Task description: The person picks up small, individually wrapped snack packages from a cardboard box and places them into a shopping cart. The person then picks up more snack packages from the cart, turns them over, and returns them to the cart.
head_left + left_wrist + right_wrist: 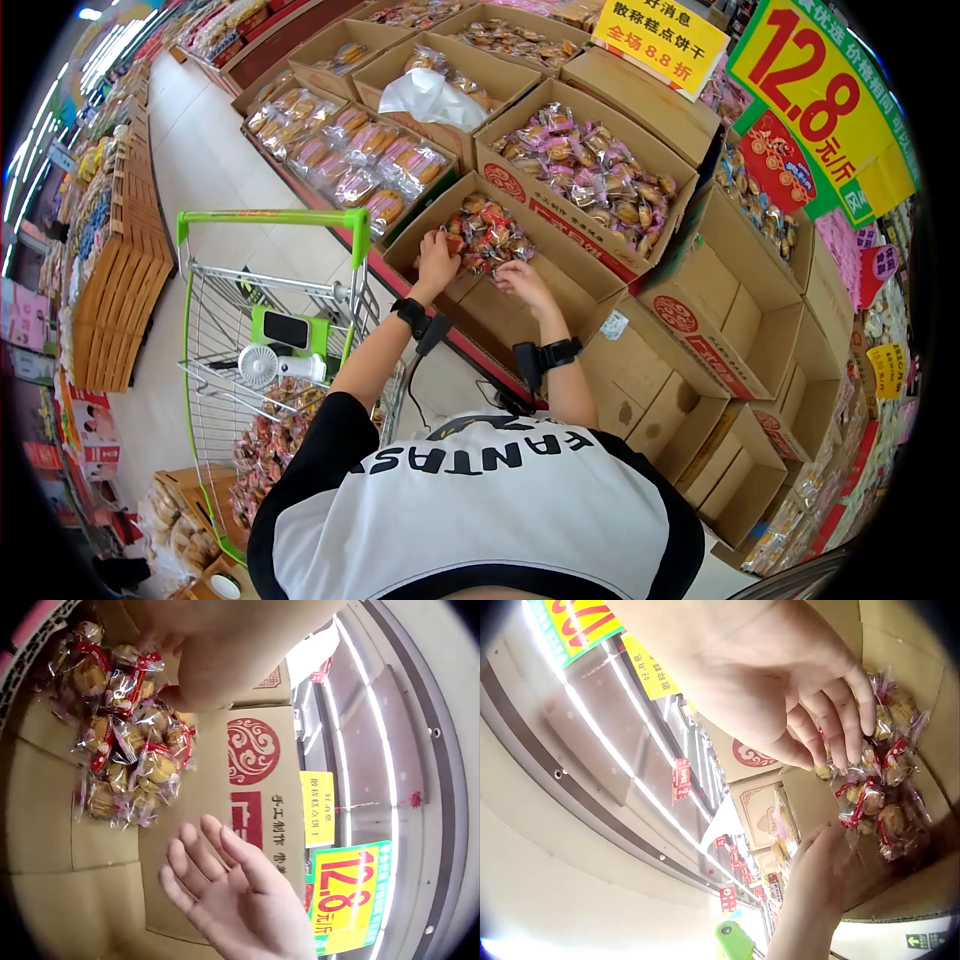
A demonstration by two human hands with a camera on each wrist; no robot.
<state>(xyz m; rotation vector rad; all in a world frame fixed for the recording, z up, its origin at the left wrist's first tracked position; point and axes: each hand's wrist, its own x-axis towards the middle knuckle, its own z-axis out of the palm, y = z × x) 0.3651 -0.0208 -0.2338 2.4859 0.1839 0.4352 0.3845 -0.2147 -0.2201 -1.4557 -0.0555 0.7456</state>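
A small pile of clear-wrapped biscuits with red labels lies in one end of an open cardboard box. My left hand reaches into that box, its fingertips right at the pile's near left edge. In the left wrist view the left hand's fingers are blurred beside the packets. My right hand hovers at the pile's right side, palm turned inward, fingers loosely bent with nothing between them. The right wrist view has the right hand overlapping the upper packets and the left hand below.
A shopping cart with a green handle stands at the left, holding a small white fan and many packets. Boxes of purple-wrapped biscuits and bagged pastries adjoin the box. A white plastic bag lies behind; price signs hang at right.
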